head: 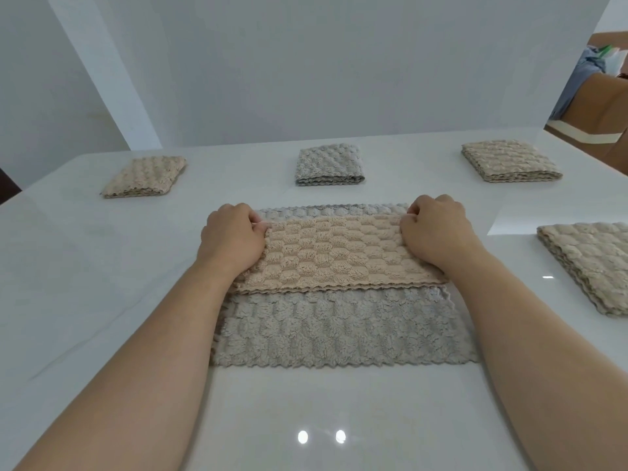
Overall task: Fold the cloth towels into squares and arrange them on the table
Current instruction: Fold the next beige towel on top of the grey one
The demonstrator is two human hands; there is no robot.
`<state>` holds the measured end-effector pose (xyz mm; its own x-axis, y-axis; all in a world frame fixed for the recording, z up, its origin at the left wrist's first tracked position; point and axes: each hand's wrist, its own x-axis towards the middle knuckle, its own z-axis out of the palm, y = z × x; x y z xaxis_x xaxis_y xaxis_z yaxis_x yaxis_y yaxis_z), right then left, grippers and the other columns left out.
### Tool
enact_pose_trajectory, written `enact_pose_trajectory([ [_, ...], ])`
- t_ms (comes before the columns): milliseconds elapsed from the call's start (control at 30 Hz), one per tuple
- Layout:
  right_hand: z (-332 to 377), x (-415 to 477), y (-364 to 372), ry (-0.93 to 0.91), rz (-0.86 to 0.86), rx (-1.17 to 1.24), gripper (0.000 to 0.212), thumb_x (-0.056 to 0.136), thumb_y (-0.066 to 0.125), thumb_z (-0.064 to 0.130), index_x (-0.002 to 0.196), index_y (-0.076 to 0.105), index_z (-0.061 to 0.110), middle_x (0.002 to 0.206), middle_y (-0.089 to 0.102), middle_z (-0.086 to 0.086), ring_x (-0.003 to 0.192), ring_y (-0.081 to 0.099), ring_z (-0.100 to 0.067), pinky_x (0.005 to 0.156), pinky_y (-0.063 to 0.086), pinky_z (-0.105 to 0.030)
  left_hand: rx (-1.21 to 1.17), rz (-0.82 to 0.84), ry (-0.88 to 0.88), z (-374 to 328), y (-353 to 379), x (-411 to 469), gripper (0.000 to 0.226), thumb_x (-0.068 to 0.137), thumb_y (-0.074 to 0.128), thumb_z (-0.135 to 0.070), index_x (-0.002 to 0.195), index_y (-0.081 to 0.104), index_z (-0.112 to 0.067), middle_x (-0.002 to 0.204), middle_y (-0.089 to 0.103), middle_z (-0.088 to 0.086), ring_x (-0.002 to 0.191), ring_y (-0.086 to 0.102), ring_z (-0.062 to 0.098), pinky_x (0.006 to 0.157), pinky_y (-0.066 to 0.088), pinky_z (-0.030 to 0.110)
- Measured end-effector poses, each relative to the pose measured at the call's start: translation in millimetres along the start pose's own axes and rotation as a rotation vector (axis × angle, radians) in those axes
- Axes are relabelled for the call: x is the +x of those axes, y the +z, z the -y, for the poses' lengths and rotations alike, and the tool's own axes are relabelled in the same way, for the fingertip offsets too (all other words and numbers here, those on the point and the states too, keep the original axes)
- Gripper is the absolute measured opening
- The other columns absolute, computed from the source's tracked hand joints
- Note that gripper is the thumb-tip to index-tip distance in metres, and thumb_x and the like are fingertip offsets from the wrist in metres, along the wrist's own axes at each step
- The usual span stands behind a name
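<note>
A beige towel (334, 254), folded in half into a long strip, lies across a flat grey towel (339, 329) at the table's centre. My left hand (232, 237) pinches the beige towel's far left corner, and my right hand (436, 229) pinches its far right corner, fingers curled at the far edge. The grey towel shows beyond the far edge and spreads out in front of the beige one. Folded squares lie around: a beige one (144, 176) far left, a grey one (328, 164) far centre, a beige one (509, 161) far right, another beige one (593, 266) at the right.
The white glossy table (102, 283) runs to a white wall at the back. Cardboard boxes (598, 107) and some cloth stand beyond the table's far right corner. Bare tabletop lies to the left and in front of the towels.
</note>
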<state>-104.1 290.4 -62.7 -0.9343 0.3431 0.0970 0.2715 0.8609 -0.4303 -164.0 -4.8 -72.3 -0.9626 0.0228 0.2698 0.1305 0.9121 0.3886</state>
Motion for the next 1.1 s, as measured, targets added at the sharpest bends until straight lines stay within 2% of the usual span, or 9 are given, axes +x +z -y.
enact_pose_trajectory([
  [100, -2, 1, -1, -0.036, -0.054, 0.087, 0.021, 0.094, 0.044, 0.026, 0.109, 0.057, 0.017, 0.114, 0.055, -0.012, 0.112, 0.048, -0.033, 0.095, 0.046, -0.047, -0.102, 0.000, -0.026, 1, -2, 0, 0.009, 0.099, 0.057, -0.030, 0.092, 0.057, -0.025, 0.093, 0.060, -0.005, 0.091, 0.063, 0.025, 0.083, 0.053, 0.045],
  [233, -1, -1, -9, -0.046, -0.107, 0.346, 0.013, 0.096, 0.048, 0.026, 0.103, 0.055, 0.018, 0.087, 0.066, -0.005, 0.079, 0.061, -0.026, 0.067, 0.049, -0.037, -0.279, -0.070, -0.034, -4, -11, -5, 0.008, 0.102, 0.054, -0.029, 0.103, 0.053, -0.021, 0.085, 0.057, -0.009, 0.076, 0.057, 0.011, 0.062, 0.041, 0.028],
  [300, -2, -3, -12, -0.065, -0.083, 0.464, 0.011, 0.097, 0.050, 0.024, 0.106, 0.053, 0.020, 0.076, 0.065, -0.003, 0.065, 0.058, -0.022, 0.058, 0.046, -0.033, -0.412, -0.098, -0.055, -5, -14, -5, 0.013, 0.099, 0.061, -0.029, 0.105, 0.054, -0.021, 0.084, 0.056, -0.008, 0.071, 0.053, 0.008, 0.061, 0.038, 0.026],
  [367, -5, -5, -14, -0.092, -0.058, 0.500, 0.012, 0.097, 0.050, 0.020, 0.109, 0.050, 0.021, 0.070, 0.058, -0.002, 0.059, 0.052, -0.019, 0.054, 0.040, -0.031, -0.550, -0.098, -0.107, -5, -16, -5, 0.022, 0.094, 0.068, -0.030, 0.108, 0.055, -0.020, 0.089, 0.058, -0.004, 0.070, 0.055, 0.013, 0.062, 0.041, 0.027],
  [567, -11, -4, -30, -0.140, 0.082, 0.569, 0.011, 0.099, 0.058, 0.016, 0.103, 0.051, 0.024, 0.069, 0.056, 0.000, 0.059, 0.047, -0.017, 0.056, 0.039, -0.031, -0.837, -0.039, -0.338, -8, -26, -1, 0.024, 0.087, 0.072, -0.014, 0.104, 0.055, -0.018, 0.103, 0.063, 0.008, 0.081, 0.059, 0.018, 0.055, 0.046, 0.026],
  [700, -11, -1, -58, -0.212, 0.374, 0.620, 0.010, 0.095, 0.064, 0.004, 0.095, 0.060, 0.014, 0.068, 0.055, 0.002, 0.062, 0.052, -0.016, 0.072, 0.050, -0.035, -0.870, -0.009, -0.306, -13, -39, 0, 0.024, 0.088, 0.067, -0.002, 0.081, 0.053, -0.020, 0.086, 0.057, 0.005, 0.078, 0.054, 0.021, 0.059, 0.040, 0.031],
  [800, -4, -2, -82, -0.230, 0.538, 0.519, 0.013, 0.095, 0.062, 0.002, 0.099, 0.068, 0.012, 0.071, 0.057, -0.002, 0.064, 0.056, -0.016, 0.072, 0.056, -0.029, -0.787, 0.020, -0.224, -24, -59, 7, 0.026, 0.088, 0.066, 0.001, 0.074, 0.055, -0.019, 0.080, 0.058, 0.003, 0.073, 0.054, 0.021, 0.056, 0.040, 0.029],
  [933, 16, 3, -104, -0.238, 0.513, 0.493, 0.018, 0.096, 0.059, -0.004, 0.098, 0.072, 0.007, 0.070, 0.059, -0.004, 0.062, 0.058, -0.012, 0.067, 0.057, -0.024, -0.663, -0.020, -0.076, -53, -94, 22, 0.026, 0.087, 0.067, 0.001, 0.073, 0.058, -0.019, 0.077, 0.061, 0.002, 0.062, 0.051, 0.018, 0.053, 0.041, 0.028],
  [1100, 43, 10, -120, -0.248, 0.494, 0.476, 0.026, 0.095, 0.061, -0.005, 0.095, 0.078, 0.014, 0.073, 0.064, 0.003, 0.068, 0.059, -0.013, 0.076, 0.060, -0.031, -0.608, -0.091, -0.011, -77, -112, 32, 0.023, 0.085, 0.065, 0.000, 0.073, 0.060, -0.019, 0.076, 0.062, 0.000, 0.062, 0.052, 0.017, 0.051, 0.041, 0.026],
])
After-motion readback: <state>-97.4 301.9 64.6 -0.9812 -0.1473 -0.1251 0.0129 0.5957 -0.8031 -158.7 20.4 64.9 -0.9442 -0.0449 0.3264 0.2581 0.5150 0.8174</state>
